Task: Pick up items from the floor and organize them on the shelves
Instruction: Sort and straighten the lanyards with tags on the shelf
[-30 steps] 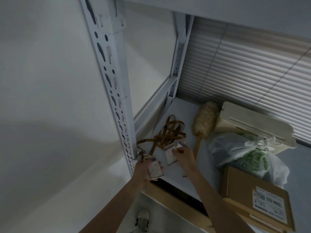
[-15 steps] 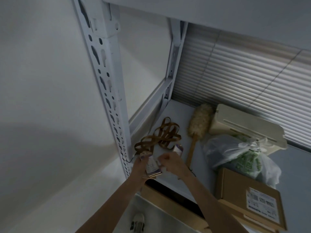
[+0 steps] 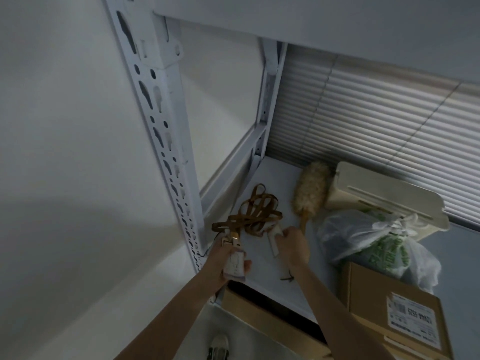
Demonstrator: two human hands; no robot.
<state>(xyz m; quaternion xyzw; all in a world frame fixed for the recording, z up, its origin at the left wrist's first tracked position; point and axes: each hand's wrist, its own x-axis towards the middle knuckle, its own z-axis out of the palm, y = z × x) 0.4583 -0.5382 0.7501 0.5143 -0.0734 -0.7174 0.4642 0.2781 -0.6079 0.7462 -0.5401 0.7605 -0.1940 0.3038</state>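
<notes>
Item: small white card-like packet (image 3: 274,239), flat on the white metal shelf (image 3: 272,175), just right of the tangled brown ribbon (image 3: 253,213); long axis runs away from me. My right hand (image 3: 294,244) is nearer, fingers narrowed on its far end. My left hand (image 3: 227,258), at the shelf's front-left corner, is closed around a pale labelled packet (image 3: 235,263). Cream feather duster (image 3: 309,189) beyond.
</notes>
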